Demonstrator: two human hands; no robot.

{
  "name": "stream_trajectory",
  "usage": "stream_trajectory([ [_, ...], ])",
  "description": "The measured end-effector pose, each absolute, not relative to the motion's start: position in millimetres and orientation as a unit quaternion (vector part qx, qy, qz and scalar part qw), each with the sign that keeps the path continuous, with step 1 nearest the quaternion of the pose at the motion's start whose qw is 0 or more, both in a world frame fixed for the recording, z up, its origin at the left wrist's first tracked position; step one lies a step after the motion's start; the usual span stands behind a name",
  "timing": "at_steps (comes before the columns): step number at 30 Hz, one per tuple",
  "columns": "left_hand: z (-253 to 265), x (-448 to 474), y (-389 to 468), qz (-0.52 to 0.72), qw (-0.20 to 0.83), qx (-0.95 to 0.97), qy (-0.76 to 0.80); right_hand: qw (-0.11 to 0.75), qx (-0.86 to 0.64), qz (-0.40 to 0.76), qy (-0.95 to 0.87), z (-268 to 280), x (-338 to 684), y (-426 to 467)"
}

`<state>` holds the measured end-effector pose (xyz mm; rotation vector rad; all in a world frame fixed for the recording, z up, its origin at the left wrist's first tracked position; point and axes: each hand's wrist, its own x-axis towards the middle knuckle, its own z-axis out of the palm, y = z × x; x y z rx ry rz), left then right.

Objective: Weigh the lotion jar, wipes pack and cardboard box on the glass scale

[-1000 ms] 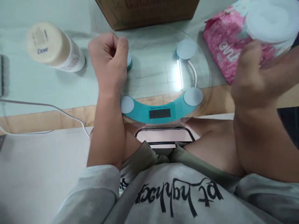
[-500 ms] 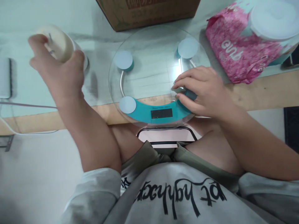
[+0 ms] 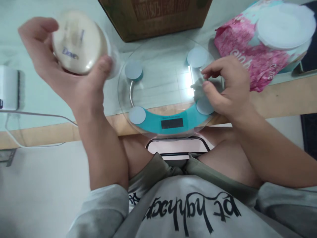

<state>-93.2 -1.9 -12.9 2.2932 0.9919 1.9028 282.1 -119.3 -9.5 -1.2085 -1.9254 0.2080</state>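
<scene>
Holds the Dove jar (image 3: 76, 43) up in the left hand (image 3: 71, 71), in the upper left of the frame, with thumb and fingers curled around both sides of it. Looks done with grabbing and lifting; seems to have the putting-down left. Has the right hand (image 3: 229, 87) over the right side of the glass scale (image 3: 153, 122), mid-frame, with thumb and finger bent close, a small gap between, and nothing seen pinched there. Cannot tell about touching the glass. By count: two hands, one jar, one scale with four round pads (image 3: 133, 70) and one dark little screen (image 3: 172, 123). Also one brown box (image 3: 158, 19) at the top middle, one pink bag (image 3: 237, 43) at the upper right with one round white lid (image 3: 286, 26) over it, and one white block (image 3: 9, 87) at the far left.
</scene>
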Motion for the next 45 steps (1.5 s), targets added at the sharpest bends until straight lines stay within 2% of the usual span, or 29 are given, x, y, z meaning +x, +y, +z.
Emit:
stream_trajectory([
  [3, 6, -48, -26, 0.537, 0.05, 0.824, 0.174, 0.404, -0.497, 0.097, -0.762, -13, 282, -117],
  [6, 22, 1, -60, 0.516, 0.144, 0.802, 0.266, 0.403, -0.502, 0.101, -0.758, -16, 281, -117],
  [11, 31, 40, -88, 0.435, 0.2, 0.8, 0.361, 0.423, -0.501, 0.121, -0.746, -20, 282, -117],
  [17, 18, 9, -55, 0.418, 0.261, 0.824, 0.28, 0.438, -0.486, 0.111, -0.748, -26, 283, -114],
  [21, 2, -15, -42, 0.53, 0.233, 0.693, 0.43, 0.443, -0.467, 0.103, -0.758, -26, 283, -112],
  [24, -6, -15, -45, 0.449, 0.231, 0.705, 0.497, 0.436, -0.463, 0.101, -0.765, -24, 282, -111],
  [27, -10, -8, -49, 0.395, 0.243, 0.736, 0.493, 0.424, -0.474, 0.112, -0.763, -22, 281, -111],
  [33, -7, -12, -49, 0.473, 0.249, 0.71, 0.458, 0.415, -0.483, 0.11, -0.763, -23, 283, -112],
  [36, -1, -16, -53, 0.466, 0.257, 0.756, 0.38, 0.418, -0.484, 0.106, -0.762, -24, 282, -112],
  [40, 3, 6, -64, 0.416, 0.201, 0.851, 0.248, 0.419, -0.482, 0.088, -0.764, -24, 282, -112],
  [45, 7, 36, -68, 0.405, 0.165, 0.843, 0.312, 0.411, -0.483, 0.078, -0.769, -23, 282, -113],
])
